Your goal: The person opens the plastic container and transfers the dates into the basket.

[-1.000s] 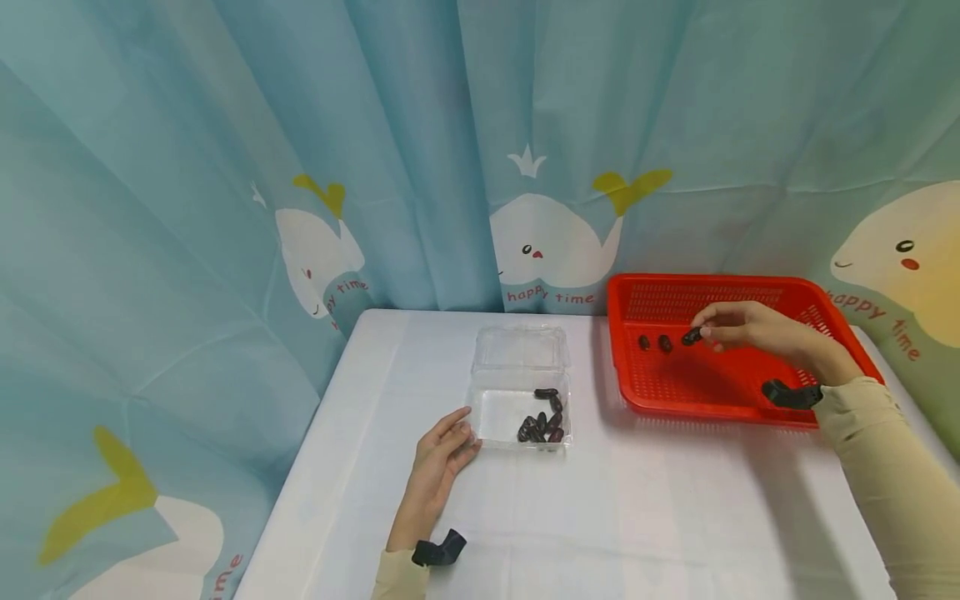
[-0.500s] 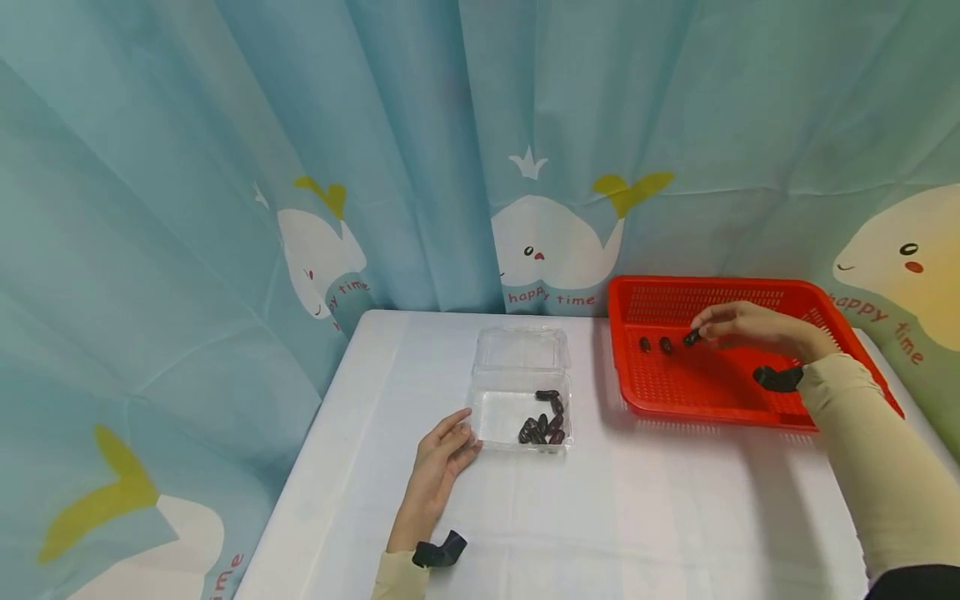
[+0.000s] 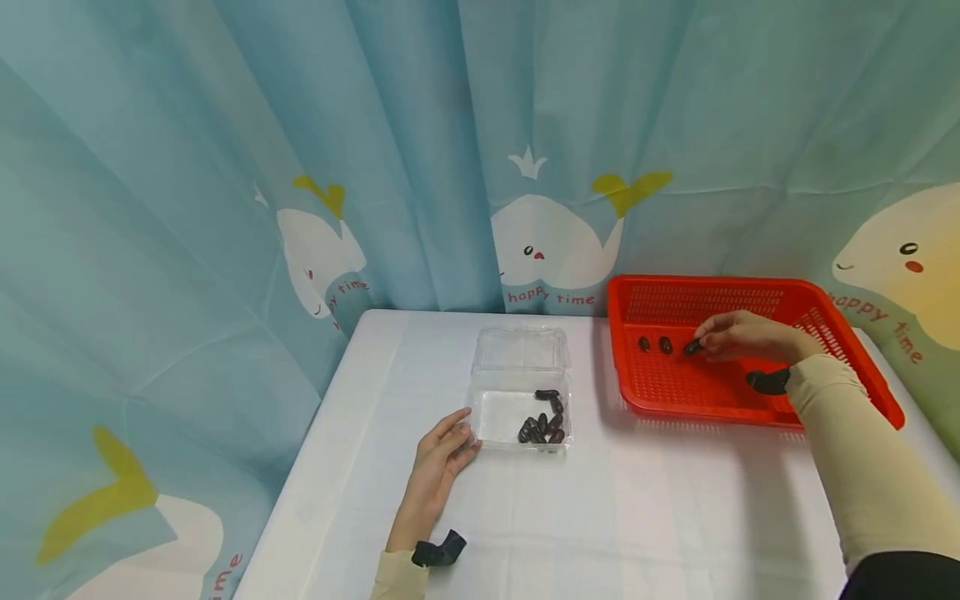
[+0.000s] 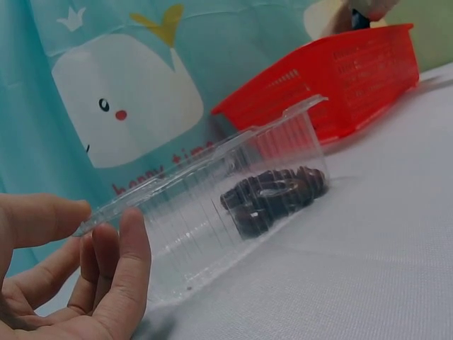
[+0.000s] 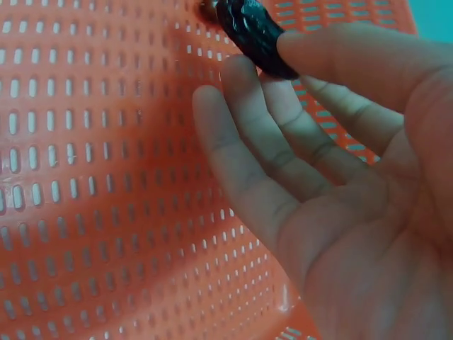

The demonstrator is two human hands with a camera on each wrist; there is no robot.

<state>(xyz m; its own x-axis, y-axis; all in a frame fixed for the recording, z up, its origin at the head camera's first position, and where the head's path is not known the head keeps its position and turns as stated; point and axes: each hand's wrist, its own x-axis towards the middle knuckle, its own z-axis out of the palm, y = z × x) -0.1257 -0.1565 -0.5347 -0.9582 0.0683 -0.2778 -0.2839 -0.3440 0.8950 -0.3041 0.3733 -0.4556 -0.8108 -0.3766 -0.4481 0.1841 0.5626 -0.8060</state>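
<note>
Your left hand (image 3: 437,464) pinches the clear box (image 3: 497,419) by its rim near the front left corner, thumb against fingers. The box's lid (image 3: 521,348) is folded back behind it. Dark dates (image 3: 556,422) cluster along its right side. Well apart, inside the red basket (image 3: 660,390), two loose dates (image 3: 665,345) lie left of the single date (image 3: 691,347) your right hand (image 3: 750,336) pinches between thumb and fingertips.
</note>
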